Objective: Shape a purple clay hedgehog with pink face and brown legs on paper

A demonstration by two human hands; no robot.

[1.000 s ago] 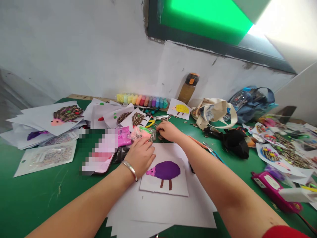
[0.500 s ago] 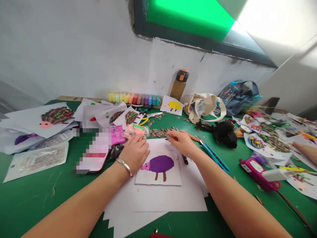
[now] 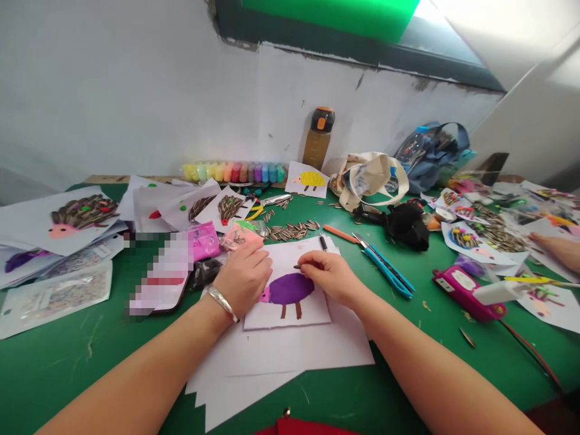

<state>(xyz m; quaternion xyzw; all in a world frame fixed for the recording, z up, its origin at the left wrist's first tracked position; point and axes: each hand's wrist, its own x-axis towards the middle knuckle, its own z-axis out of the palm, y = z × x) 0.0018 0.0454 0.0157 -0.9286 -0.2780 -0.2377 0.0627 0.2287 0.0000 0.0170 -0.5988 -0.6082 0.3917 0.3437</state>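
Observation:
My right hand pinches a sunflower seed between thumb and fingertips, just above the purple clay body of a hedgehog picture. That picture has a pink head, partly behind my left fingers, and two brown legs; it is on a white card. My left hand, with a silver bangle on the wrist, lies fairly flat over the card's left edge, fingers stretched out. Under the card is a stack of white paper. Beyond it lies a pile of sunflower seeds.
Left are a phone, clay packets and finished hedgehog pictures. Right lie a blue cutter, a black pen and a magenta glue-gun-like device. A bottle stands behind. Another person's hand is at far right.
My right hand has come from the seed pile down toward the purple body, bringing a seed. My left hand stays on the card. The camera view has shifted slightly.

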